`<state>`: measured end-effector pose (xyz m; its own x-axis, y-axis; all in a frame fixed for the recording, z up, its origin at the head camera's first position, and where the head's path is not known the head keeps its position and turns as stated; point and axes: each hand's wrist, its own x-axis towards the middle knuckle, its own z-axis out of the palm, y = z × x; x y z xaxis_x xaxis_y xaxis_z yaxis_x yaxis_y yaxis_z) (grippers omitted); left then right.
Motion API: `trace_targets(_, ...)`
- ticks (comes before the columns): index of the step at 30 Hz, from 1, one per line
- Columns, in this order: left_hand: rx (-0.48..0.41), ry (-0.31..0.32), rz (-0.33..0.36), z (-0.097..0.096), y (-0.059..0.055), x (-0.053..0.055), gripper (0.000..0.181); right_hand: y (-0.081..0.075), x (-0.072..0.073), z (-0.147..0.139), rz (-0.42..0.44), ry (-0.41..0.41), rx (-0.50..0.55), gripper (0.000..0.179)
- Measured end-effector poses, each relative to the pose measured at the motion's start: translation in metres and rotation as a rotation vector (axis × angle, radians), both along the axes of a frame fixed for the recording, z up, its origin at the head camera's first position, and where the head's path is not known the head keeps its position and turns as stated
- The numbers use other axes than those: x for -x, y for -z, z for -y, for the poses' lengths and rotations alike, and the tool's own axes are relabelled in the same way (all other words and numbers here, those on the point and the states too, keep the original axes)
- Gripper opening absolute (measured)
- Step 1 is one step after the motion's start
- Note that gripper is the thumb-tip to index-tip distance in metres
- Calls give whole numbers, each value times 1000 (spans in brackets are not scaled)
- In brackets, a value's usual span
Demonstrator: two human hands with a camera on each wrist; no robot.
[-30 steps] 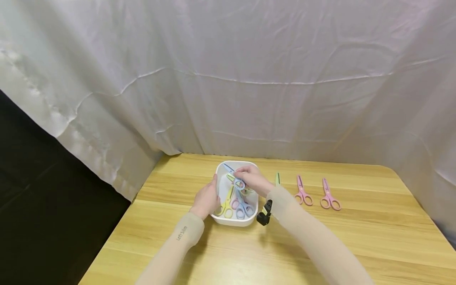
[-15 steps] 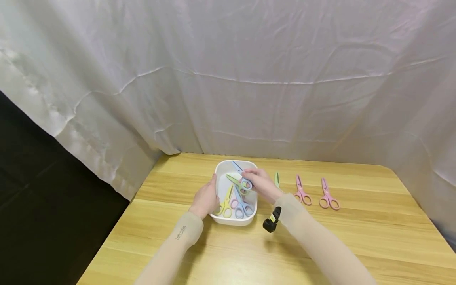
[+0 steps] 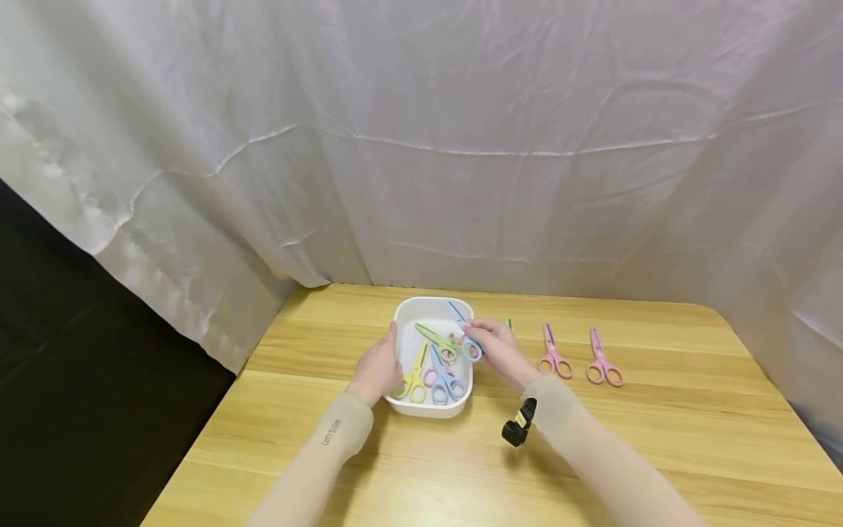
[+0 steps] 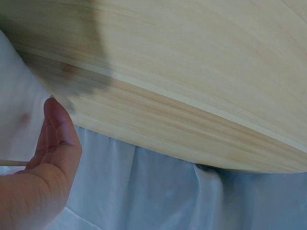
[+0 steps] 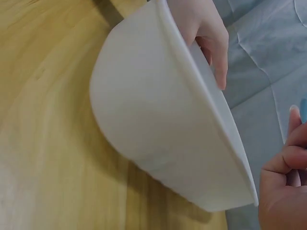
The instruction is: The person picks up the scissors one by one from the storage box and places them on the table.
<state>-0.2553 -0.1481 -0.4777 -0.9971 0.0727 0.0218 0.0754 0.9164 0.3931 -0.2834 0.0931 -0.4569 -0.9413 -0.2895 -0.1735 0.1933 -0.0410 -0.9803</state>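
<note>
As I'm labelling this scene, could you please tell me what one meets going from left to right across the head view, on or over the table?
Left hand, white tub, right hand, first pink scissors, second pink scissors.
</note>
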Motion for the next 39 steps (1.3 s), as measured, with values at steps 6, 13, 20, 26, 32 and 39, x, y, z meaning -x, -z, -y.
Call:
trace_targets(6,-3,-5,8,0,0,1,86,7,-3,-13,-1,22,9,49)
trace_targets(13,3,-15,8,0,-1,0,86,16,-4,-29,5,25,25,47)
trace_targets(20,-4,-15,15,0,-1,0,88,22,-6,-43,7,11,26,48)
trace_targets(26,-8,-16,13,1,1,1,88,26,-8,-53,13,1,-8,54)
trace_targets(32,4,-17,4,2,2,2,88,30,-10,-63,6,24,-50,54)
trace_targets(39,5,-15,7,0,2,2,88,35,-11,-75,-1,11,-55,53)
